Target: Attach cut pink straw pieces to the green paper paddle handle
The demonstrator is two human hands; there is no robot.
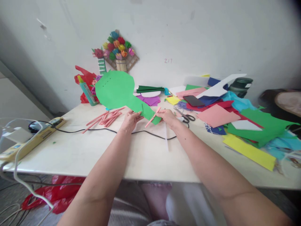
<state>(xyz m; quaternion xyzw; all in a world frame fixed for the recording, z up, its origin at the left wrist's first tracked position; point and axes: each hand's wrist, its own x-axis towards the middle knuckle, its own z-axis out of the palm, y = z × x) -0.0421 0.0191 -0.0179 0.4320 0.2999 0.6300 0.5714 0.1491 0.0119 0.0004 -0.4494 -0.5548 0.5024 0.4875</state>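
Note:
A green paper cutout (115,89), with a large rounded head and a straight tail, is held up above the table. My left hand (133,118) is closed on the lower edge of its tail. At the tail's end, my right hand (167,117) pinches the paper. A thin pink paper stick (152,117) lies across the tail near my right fingers; whether they also grip it is unclear. Below that hand hangs a thin whitish strip (167,142). Several more pink paper sticks (105,118) lie on the table, left of my left hand.
Black-handled scissors (187,117) and a phone (193,101) lie right of my hands, near piled coloured sheets (218,115). A glue bottle (87,91) and paper flowers (118,45) stand behind. A black cable (150,133) crosses the table from a power strip (44,133).

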